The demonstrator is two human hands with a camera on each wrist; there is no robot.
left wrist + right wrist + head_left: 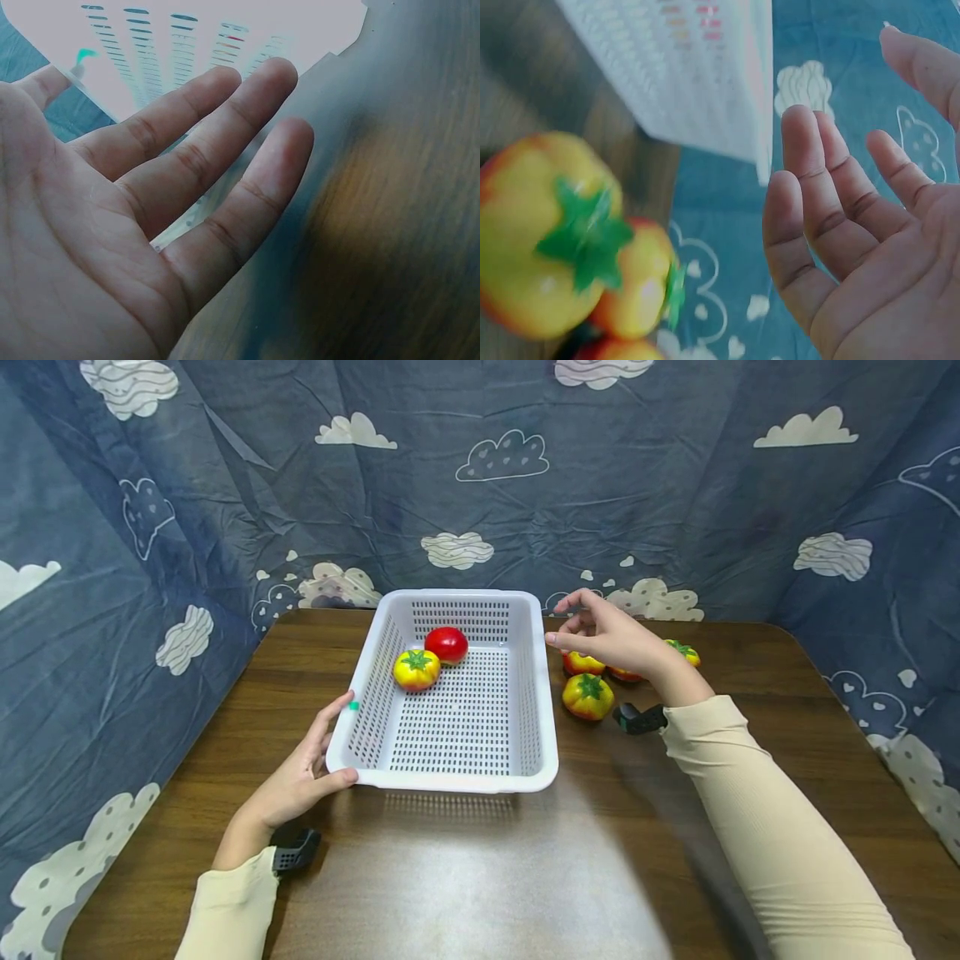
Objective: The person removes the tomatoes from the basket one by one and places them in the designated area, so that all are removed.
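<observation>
A white perforated plastic basket (534, 710) holds a yellow-red toy tomato (417, 670) with a green calyx and a red one (447, 645), side by side. My left hand (300, 777) touches the basket's near left corner, thumb at the front rim and index finger along the left rim. In the left wrist view its other fingers (187, 161) extend loosely beside the basket wall. Past the right rim, my right hand (615, 635) hovers with loosely bent fingers and holds nothing. Below it are several more toy tomatoes (588, 697), some partly hidden by the hand.
The brown wooden table (465, 868) carries everything. A blue cloth (405, 502) with cloud prints hangs behind and at the sides. One toy tomato (684, 652) lies right of the right wrist. Black wrist straps (296, 852) are on both arms.
</observation>
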